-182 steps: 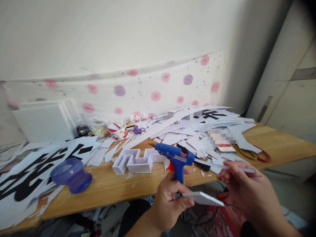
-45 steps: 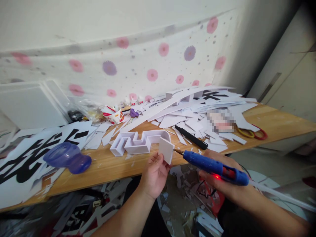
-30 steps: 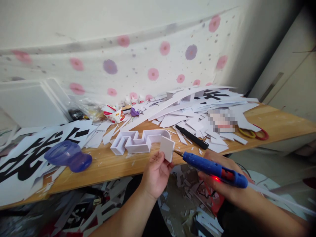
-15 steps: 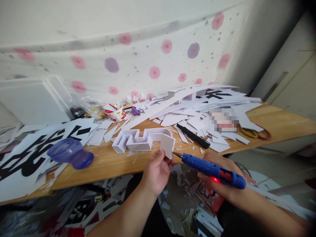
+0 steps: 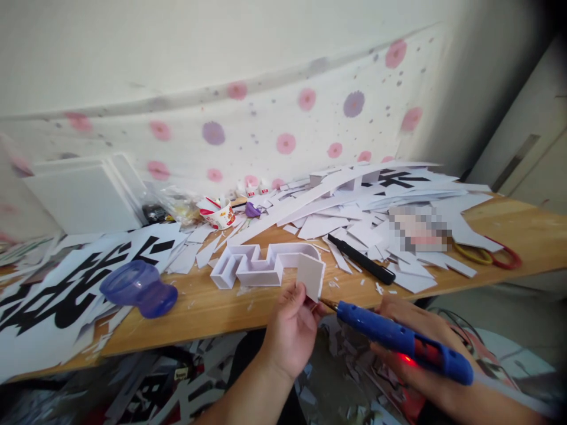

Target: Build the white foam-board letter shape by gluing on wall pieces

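My left hand [image 5: 290, 330] pinches a small white foam-board square [image 5: 310, 275] upright just in front of the table edge. My right hand [image 5: 411, 348] grips a blue glue gun [image 5: 398, 339] with a red light glowing on it. The gun's brass nozzle touches the lower right edge of the square. Right behind the square, a white zigzag channel shape [image 5: 261, 265] of foam-board walls lies on the wooden table [image 5: 212, 307].
A purple plastic cup [image 5: 139, 288] lies on its side at left beside sheets with black lettering [image 5: 66, 289]. A black knife [image 5: 361, 258], white offcuts [image 5: 354, 206] and red-yellow scissors [image 5: 491, 257] lie to the right. Scraps litter the floor under the table.
Earlier my left hand held the gun and a white piece. Since then the gun is in my right hand, its tip kept at the square's edge. The view has shifted slightly.
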`<state>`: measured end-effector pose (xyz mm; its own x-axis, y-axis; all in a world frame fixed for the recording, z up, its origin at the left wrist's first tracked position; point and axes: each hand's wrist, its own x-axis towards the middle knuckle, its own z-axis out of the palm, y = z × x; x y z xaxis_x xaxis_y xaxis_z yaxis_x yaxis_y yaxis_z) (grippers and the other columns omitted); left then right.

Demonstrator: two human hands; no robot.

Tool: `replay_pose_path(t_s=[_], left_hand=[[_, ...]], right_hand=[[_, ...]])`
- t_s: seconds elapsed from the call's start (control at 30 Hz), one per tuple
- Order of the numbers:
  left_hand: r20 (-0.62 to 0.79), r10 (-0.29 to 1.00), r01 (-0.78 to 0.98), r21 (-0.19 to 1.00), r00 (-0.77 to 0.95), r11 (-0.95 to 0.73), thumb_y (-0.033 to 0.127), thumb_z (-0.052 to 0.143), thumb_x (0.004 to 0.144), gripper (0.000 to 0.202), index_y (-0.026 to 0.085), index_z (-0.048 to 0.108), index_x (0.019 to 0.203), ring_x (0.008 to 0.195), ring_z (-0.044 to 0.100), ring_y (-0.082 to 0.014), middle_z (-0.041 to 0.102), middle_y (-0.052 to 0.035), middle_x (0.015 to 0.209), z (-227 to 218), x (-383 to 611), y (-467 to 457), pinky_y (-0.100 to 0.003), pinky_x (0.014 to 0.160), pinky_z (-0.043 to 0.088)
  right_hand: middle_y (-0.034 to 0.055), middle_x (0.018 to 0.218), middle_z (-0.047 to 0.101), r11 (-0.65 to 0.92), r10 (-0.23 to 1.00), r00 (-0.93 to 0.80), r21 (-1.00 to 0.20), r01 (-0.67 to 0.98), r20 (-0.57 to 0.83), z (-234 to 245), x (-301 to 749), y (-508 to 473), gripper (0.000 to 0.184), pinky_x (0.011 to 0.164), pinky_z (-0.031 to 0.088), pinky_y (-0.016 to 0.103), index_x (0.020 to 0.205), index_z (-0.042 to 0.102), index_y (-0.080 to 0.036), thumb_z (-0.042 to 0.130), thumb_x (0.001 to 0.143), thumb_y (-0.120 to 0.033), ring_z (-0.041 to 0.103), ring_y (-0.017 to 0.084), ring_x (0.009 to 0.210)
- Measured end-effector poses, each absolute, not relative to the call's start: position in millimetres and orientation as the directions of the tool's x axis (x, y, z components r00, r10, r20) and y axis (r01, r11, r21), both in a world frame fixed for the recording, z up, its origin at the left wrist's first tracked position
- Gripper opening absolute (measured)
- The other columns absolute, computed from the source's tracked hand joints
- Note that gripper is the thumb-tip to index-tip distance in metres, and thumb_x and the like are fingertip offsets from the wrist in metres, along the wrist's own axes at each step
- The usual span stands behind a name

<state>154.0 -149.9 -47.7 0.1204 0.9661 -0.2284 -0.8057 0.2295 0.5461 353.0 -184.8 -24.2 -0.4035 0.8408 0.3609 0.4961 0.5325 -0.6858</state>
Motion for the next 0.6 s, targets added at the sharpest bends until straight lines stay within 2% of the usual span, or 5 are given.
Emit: replay_pose_path(t_s=[0.2, 0.4, 0.6], left_hand=[[-0.216, 0.971, -0.795, 0.568, 0.105, 0.213, 0.032, 0.084, 0.064, 0.027, 0.015, 0.064, 0.070, 0.067, 0.055, -0.0122, 0.064, -0.0011, 0.071, -47.0, 151.8, -151.5, -0.025, 0.064, 0.044], [-0.212, 0.967, -0.792, 0.562, 0.139, 0.237, 0.032, 0.083, 0.065, 0.026, 0.015, 0.065, 0.073, 0.066, 0.055, -0.0124, 0.063, -0.0011, 0.070, -47.9, 150.1, -151.4, -0.025, 0.064, 0.043], [-0.225, 0.968, -0.784, 0.579, 0.108, 0.222, 0.035, 0.084, 0.062, 0.030, 0.016, 0.062, 0.069, 0.065, 0.053, -0.0126, 0.061, -0.0001, 0.068, -44.7, 148.9, -150.7, -0.026, 0.064, 0.043]], right_hand=[[0.0019, 0.070, 0.062, 0.512, 0.859, -0.313, -0.713, 0.479, 0.406, -18.0, 346.3, -189.7, 0.018, 0.053, 0.050, 0.031, 0.068, 0.054, -0.027, 0.064, 0.080, -0.035, 0.062, 0.021, 0.064], [0.0022, 0.068, 0.061, 0.512, 0.859, -0.282, -0.704, 0.492, 0.428, -18.5, 343.4, -191.5, 0.021, 0.053, 0.049, 0.031, 0.067, 0.052, -0.028, 0.061, 0.082, -0.038, 0.062, 0.022, 0.063], [0.0006, 0.069, 0.063, 0.516, 0.845, -0.451, -0.659, 0.547, 0.287, -11.4, 345.5, -186.2, 0.014, 0.055, 0.050, 0.028, 0.071, 0.056, -0.025, 0.064, 0.081, -0.030, 0.062, 0.017, 0.061]])
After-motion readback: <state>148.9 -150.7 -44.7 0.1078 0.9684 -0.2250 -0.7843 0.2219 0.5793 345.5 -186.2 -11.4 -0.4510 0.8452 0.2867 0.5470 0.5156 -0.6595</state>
